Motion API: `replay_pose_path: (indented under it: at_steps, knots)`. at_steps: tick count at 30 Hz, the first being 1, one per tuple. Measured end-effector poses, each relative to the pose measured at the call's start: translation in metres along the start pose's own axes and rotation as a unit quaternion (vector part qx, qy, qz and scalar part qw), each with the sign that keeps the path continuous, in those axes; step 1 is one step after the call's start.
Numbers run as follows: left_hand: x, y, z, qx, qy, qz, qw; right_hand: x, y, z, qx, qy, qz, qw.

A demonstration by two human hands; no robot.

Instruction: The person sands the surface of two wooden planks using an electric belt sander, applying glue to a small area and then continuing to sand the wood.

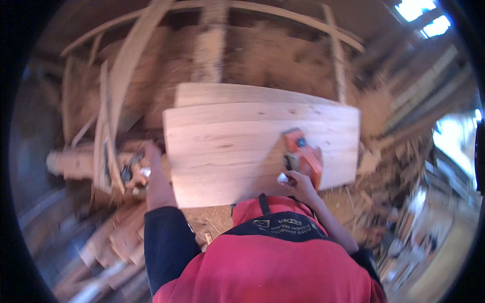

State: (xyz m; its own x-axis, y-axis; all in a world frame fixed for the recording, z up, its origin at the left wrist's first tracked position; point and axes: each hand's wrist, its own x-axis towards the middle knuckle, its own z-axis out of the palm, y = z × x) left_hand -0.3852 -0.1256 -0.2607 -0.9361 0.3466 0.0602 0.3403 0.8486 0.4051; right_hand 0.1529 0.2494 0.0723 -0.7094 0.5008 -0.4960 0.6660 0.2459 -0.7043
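A wide, pale wooden board lies in front of me, over another board whose far edge shows behind it. On its right part rests an orange hand-held power tool with a dark round knob. My right hand is at the near end of this tool, fingers curled. A small white thing shows at its fingertips, too blurred to name. My left hand reaches past the board's left edge; motion smears its fingers. Close by it is a dark and orange tool, also blurred.
Long planks lean at the far left. An upright post stands beyond the boards amid brown sawdust. Cut timber is piled at lower left. Scraps and offcuts lie heaped to the right.
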Motion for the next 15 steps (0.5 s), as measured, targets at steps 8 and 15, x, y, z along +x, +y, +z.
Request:
replay_pose_path:
  at_steps: [8, 15]
  knots:
    - [0.016, 0.080, 0.025, 0.138, -0.172, -0.050, 0.974, -0.047, 0.029, -0.004, 0.053, 0.035, 0.073, 0.995]
    - [0.021, 0.094, 0.007, 0.171, -0.177, -0.043, 0.968, -0.050, 0.032, -0.009, 0.062, 0.041, 0.042, 0.996]
